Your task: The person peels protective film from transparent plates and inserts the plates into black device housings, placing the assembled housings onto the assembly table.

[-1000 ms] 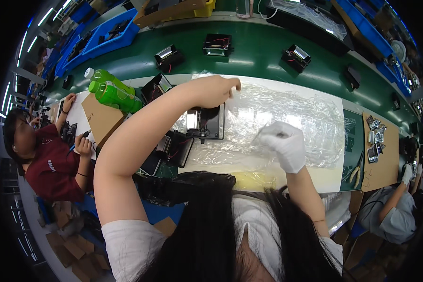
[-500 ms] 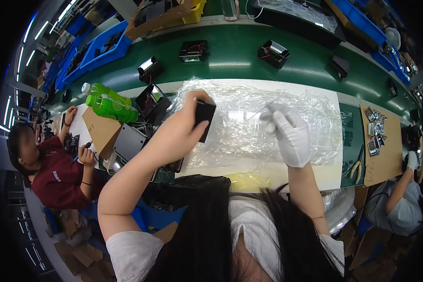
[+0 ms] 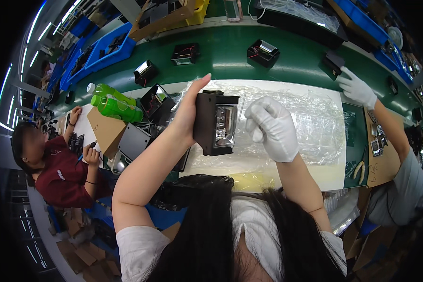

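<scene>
My bare left hand (image 3: 189, 110) grips a black box-shaped housing (image 3: 207, 123) from its left side, above the work surface. The open side of the housing faces right and shows a shiny silver reflector (image 3: 224, 124) inside. My right hand (image 3: 273, 128), in a white glove, is closed in a pinch close to that open side. A thin clear pane (image 3: 240, 112) stands nearly edge-on between the gloved fingers and the housing, and the fingers appear to hold it. Below both hands lies crinkled clear plastic wrap (image 3: 312, 124) on a white board.
Several black housings, one of them here (image 3: 263, 52), sit on the green bench (image 3: 221, 37). Green bottles (image 3: 120, 110) and a cardboard flap (image 3: 107, 132) stand left. A co-worker in dark red (image 3: 63, 174) sits left; another's gloved hand (image 3: 357, 87) reaches in from the right.
The housing in my left hand has turned so its open side shows. My right hand has come left toward it. The right co-worker's gloved hand has reached a housing on the bench.
</scene>
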Tool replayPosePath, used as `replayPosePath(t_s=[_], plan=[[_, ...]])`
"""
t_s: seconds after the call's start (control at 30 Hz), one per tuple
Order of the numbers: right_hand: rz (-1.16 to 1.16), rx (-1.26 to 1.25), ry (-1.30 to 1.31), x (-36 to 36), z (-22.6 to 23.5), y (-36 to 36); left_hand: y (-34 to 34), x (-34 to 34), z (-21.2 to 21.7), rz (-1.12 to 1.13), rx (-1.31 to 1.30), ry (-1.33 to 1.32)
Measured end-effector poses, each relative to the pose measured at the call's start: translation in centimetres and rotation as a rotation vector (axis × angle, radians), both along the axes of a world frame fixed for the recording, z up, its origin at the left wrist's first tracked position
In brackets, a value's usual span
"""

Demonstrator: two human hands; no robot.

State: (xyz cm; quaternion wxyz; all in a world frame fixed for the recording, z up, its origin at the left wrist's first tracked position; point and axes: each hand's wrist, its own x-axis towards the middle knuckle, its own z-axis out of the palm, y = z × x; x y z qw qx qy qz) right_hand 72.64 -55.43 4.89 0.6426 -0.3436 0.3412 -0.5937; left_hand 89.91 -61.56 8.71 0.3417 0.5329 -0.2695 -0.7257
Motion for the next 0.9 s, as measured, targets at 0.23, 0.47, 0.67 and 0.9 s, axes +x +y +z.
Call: replayPosePath(t_s=[0.23,0.47,0.67,0.9], plan=[[0.056,0.114,0.086,-0.9,0.8,0.1,-0.5,-1.3,-1.1,0.005,-0.048,0.003],[0.020,0.047,0.517,-0.5,0.2,-0.6,-2.3,-2.7,-2.3,-0.039,-0.350,-0.299],[-0.053,-0.030,0.953,-2.1,-1.6,-3.1,-7.7,-2.9,-1.7,-0.238,-0.802,-0.750],[0.314,-0.050,1.243,-2.2,-0.2,-3.1,-16.7,3.5,-6.7,-0.032,-1.605,-1.550]])
